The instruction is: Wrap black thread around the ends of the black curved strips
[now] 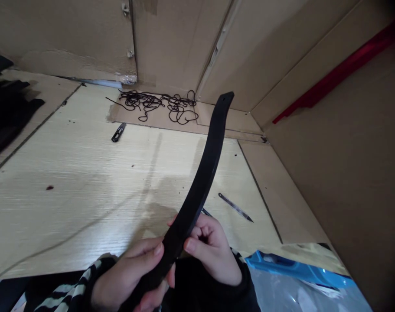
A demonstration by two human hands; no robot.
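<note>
A long, curved black strip (205, 169) rises from the lower middle toward the upper right, with a small hole near its far tip. My left hand (135, 268) is closed round its lower part, thumb on the near face. Against the strip's right edge, a little higher, my right hand (213, 249) is closed with its fingers curled and partly behind the strip. A thin dark thing (206, 212) shows just above my right hand; most of it is hidden. The strip's lower end is dark and hard to make out.
Black cord (145, 102) lies tangled at the back on cardboard. Small black snips (118, 132) rest on the pale table (86, 173), and a thin pointed blade (235, 207) lies to the right. Black strips (8, 108) are piled at left. Cardboard walls (347, 143) stand behind and right.
</note>
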